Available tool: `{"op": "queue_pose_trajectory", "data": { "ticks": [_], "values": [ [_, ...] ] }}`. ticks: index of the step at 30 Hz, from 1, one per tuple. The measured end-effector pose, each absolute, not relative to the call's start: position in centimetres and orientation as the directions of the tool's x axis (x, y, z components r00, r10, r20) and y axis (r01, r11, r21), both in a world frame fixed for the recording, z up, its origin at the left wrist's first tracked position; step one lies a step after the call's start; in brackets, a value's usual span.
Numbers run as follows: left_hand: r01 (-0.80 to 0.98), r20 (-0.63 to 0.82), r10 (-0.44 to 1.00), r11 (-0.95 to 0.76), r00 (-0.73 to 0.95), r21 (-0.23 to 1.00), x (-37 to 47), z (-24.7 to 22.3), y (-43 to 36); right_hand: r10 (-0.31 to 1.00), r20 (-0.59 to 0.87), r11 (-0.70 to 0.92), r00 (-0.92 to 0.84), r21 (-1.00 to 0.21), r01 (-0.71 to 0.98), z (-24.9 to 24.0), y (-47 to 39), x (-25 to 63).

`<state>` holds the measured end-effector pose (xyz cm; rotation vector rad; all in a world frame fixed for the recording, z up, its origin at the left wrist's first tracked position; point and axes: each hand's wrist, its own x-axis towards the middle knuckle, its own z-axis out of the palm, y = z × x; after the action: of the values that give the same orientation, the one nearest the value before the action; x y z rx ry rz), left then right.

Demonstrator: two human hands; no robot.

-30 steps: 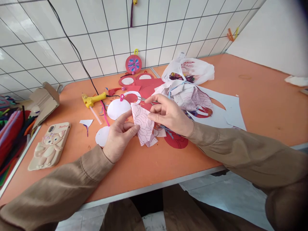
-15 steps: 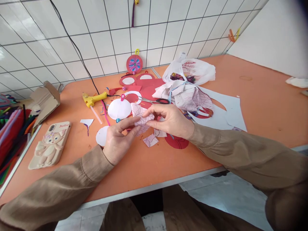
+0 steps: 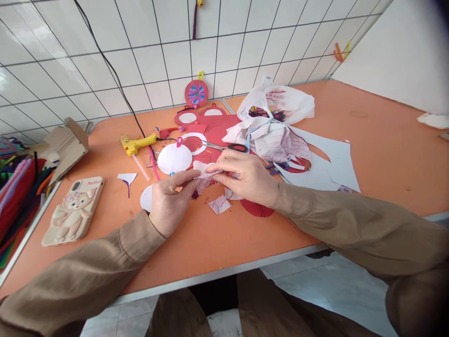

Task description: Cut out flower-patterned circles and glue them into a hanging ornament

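Between the fingertips of both hands is a small piece of white-pink fabric (image 3: 201, 170) with fine purple lines, gathered into folds. My left hand (image 3: 172, 199) pinches its left side between thumb and fingers. On its right side, my right hand (image 3: 247, 177) pinches it the same way, partly covering it. Below the hands lies a patterned scrap (image 3: 219, 205) on the table. A red disc (image 3: 258, 208) sits partly under my right wrist. Just beyond the fingers are a white disc (image 3: 174, 158) with a pink loop and scissors (image 3: 224, 147) with dark handles.
A yellow glue gun (image 3: 140, 144) with a cord lies left of the discs. Nearer the left edge are a phone (image 3: 74, 210) and cardboard (image 3: 68, 144). Crumpled patterned fabric (image 3: 277, 140), a white plastic bag (image 3: 298, 103) and cut white paper (image 3: 336, 159) lie to the right.
The fabric piece, spread flatter before, is now folded and bunched between my fingertips. Both hands stay in nearly the same place.
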<state>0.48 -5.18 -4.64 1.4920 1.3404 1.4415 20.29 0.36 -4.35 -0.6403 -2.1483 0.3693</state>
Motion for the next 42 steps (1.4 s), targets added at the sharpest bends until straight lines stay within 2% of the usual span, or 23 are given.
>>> {"op": "queue_pose_trajectory", "data": {
  "ticks": [5,8,10,12,14,16,20,25,27,31,38,42],
  "values": [
    [0.351,0.398,0.908,-0.332,-0.133,0.875,0.6,-4.1,-5.4,0.503,0.708,0.861,-0.495,-0.364,0.355,-4.2,0.2,20.2],
    [0.335,0.399,0.906,-0.336,-0.141,0.88,0.6,-3.6,-5.5,0.513,0.749,0.847,-0.419,-0.364,0.388,-3.9,0.2,20.1],
    [0.268,0.318,0.944,-0.286,-0.085,0.92,0.7,-3.4,-5.8,0.52,0.788,0.836,-0.329,-0.389,0.387,-3.7,0.2,20.2],
    [0.151,0.155,0.985,-0.165,0.071,0.975,0.9,-3.2,-6.0,0.506,0.822,0.836,-0.261,-0.392,0.384,-3.6,0.0,20.4],
    [-0.008,-0.026,0.968,0.029,0.248,1.0,1.1,-3.3,-6.2,0.479,0.833,0.846,-0.277,-0.353,0.4,-3.6,-0.2,20.5],
    [-0.155,-0.13,0.935,0.19,0.33,0.969,1.4,-3.4,-6.1,0.461,0.808,0.862,-0.366,-0.309,0.402,-3.7,-0.4,20.6],
    [-0.301,-0.161,0.949,0.243,0.27,0.922,1.4,-3.6,-5.7,0.39,0.784,0.914,-0.483,-0.266,0.305,-4.4,-0.3,20.4],
    [-0.295,-0.13,0.973,0.183,0.191,0.938,1.2,-3.8,-5.4,0.122,0.816,0.982,-0.565,-0.016,0.189,-4.7,0.3,20.7],
    [-0.246,-0.083,0.982,0.125,0.171,0.961,1.2,-3.9,-5.4,0.15,0.825,0.983,-0.545,-0.065,0.172,-4.6,0.4,21.0],
    [-0.152,0.008,0.991,0.013,0.134,0.988,1.3,-4.0,-5.4,0.352,0.81,0.936,-0.469,-0.306,0.174,-4.5,0.2,20.7],
    [-0.084,0.102,0.983,-0.09,0.154,0.992,1.3,-4.1,-5.4,0.594,0.595,0.78,-0.541,-0.59,0.208,-4.2,-0.5,19.7],
    [-0.058,0.061,0.983,-0.052,0.171,0.997,1.6,-4.0,-5.5,0.672,0.5,0.688,-0.546,-0.694,0.211,-3.6,-0.9,19.6]
  ]
}}
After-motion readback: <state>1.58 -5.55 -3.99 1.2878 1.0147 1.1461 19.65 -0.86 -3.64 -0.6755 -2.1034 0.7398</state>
